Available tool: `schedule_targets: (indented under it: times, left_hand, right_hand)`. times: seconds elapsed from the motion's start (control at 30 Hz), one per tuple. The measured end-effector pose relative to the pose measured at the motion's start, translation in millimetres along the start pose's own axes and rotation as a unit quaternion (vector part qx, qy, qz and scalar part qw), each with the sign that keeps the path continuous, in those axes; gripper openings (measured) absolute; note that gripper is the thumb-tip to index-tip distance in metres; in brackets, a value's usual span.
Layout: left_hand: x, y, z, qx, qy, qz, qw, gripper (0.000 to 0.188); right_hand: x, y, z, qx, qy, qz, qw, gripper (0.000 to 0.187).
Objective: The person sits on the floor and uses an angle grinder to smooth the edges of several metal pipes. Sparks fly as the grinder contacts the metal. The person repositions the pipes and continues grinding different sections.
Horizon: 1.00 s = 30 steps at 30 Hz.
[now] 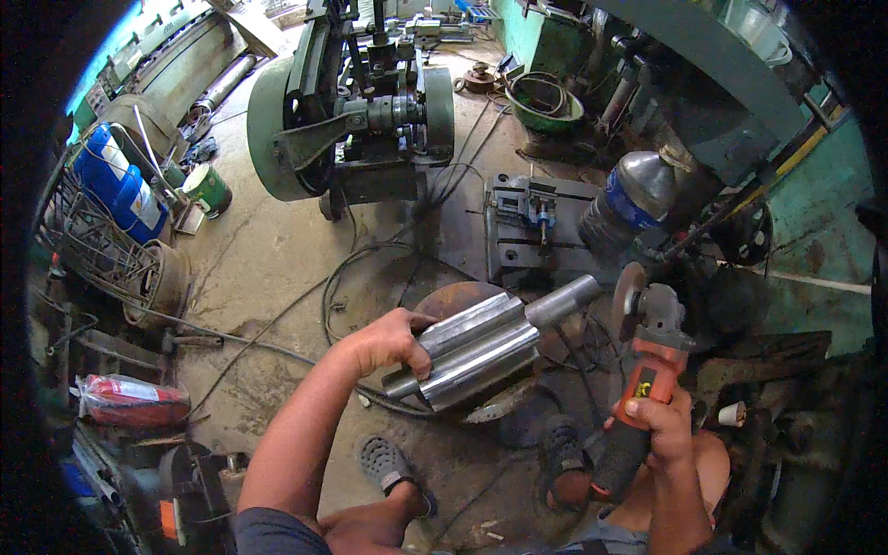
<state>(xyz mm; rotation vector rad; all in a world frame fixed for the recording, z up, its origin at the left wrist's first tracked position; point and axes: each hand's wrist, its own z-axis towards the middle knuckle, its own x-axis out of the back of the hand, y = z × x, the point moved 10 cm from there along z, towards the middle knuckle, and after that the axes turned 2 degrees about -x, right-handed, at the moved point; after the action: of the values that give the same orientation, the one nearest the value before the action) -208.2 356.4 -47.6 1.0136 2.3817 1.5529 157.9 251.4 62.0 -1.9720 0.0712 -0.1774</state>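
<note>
A bright steel workpiece (476,351), its thick body shaped into deep lengthwise grooves and rounded ridges, lies aslant across a round, rust-brown support (453,298), light glinting along its flanks. A long, duller grey shaft (566,302) points up and to the right; a shorter stub (400,384) juts from the lower left, where the left hand (393,342) clasps the body's end. At right, a red-and-black angle grinder (655,372) slants upward in the right hand (661,424), its grey head uppermost, its round disc (629,296) near the shaft's tip but apart from it.
</note>
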Motion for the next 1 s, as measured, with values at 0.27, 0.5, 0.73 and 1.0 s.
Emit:
schedule_targets:
  times: [0.27, 0.5, 0.73, 1.0]
  left_hand:
    - [26.2, 57.6, -101.4, 0.021, 0.211, 0.300, 0.930, 0.093]
    - [-89.0, 99.3, -110.1, -0.028, 0.251, 0.513, 0.821, 0.071]
    - [-100.7, 101.8, -94.0, -0.004, 0.355, 0.466, 0.811, 0.056]
    - [-99.9, 97.1, -105.7, -0.006, 0.394, 0.393, 0.831, 0.047]
  right_hand:
    - [-18.4, -18.8, -20.7, 0.020, -0.041, 0.010, 0.999, 0.043]
    - [-23.4, -7.7, -38.2, -0.036, -0.057, 0.062, 0.996, 0.038]
    - [-18.6, -11.7, -48.4, -0.022, -0.060, 0.078, 0.995, 0.032]
    - [-21.4, -14.2, -41.7, 0.005, -0.064, 0.055, 0.996, 0.037]
